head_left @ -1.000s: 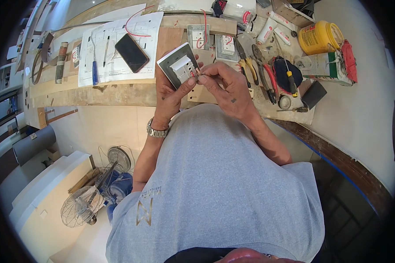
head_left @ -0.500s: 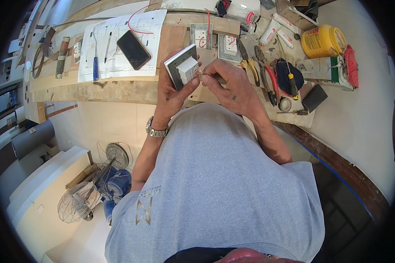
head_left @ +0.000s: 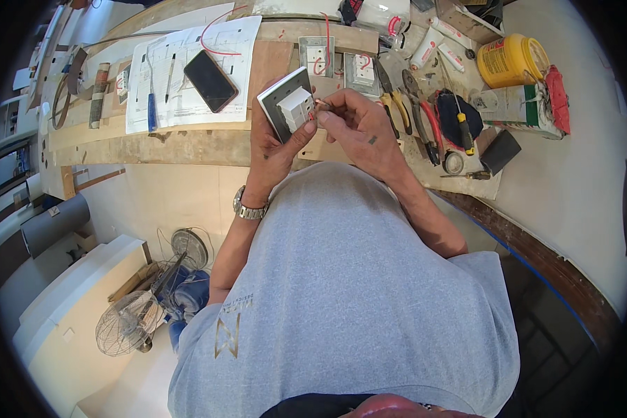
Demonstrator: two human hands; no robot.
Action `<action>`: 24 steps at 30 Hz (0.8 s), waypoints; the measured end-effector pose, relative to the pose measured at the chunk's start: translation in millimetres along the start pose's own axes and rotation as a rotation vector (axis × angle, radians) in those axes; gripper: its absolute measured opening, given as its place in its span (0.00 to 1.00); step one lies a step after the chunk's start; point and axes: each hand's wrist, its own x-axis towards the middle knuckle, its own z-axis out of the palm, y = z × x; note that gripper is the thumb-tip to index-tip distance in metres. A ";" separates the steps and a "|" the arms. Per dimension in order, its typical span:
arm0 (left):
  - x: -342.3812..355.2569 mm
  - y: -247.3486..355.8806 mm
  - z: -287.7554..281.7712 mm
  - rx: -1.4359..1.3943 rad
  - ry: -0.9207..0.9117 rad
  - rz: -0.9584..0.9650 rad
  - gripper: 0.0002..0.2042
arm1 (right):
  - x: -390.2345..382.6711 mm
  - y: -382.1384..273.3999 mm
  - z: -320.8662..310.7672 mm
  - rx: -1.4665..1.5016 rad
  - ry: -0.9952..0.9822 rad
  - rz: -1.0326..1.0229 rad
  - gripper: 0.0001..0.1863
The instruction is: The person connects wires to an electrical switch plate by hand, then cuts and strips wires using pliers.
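Here, left hand (head_left: 269,155) clasps a tilted, grey-backed white socket (head_left: 295,108); right fingertips (head_left: 326,120) pinch red wire (head_left: 312,116)

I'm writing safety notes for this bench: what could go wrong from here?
The red wire that the right hand appears to pinch is small and might slip from the fingertips.
The left hand seems to hold the socket unit up alone, so a loosened grip could drop it.
The small screwdriver near the front edge of the bench could be knocked off.
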 end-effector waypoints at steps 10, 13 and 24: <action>2.0 -2.0 4.8 0.037 0.020 0.018 0.39 | -3.1 4.4 2.5 -0.154 0.073 -0.002 0.13; 0.6 -2.6 4.9 0.034 0.015 0.014 0.38 | -3.0 2.4 2.7 -0.211 0.077 -0.039 0.12; -1.6 1.9 9.7 -0.059 -0.001 0.001 0.36 | -6.7 -11.2 5.1 -0.352 0.108 -0.147 0.10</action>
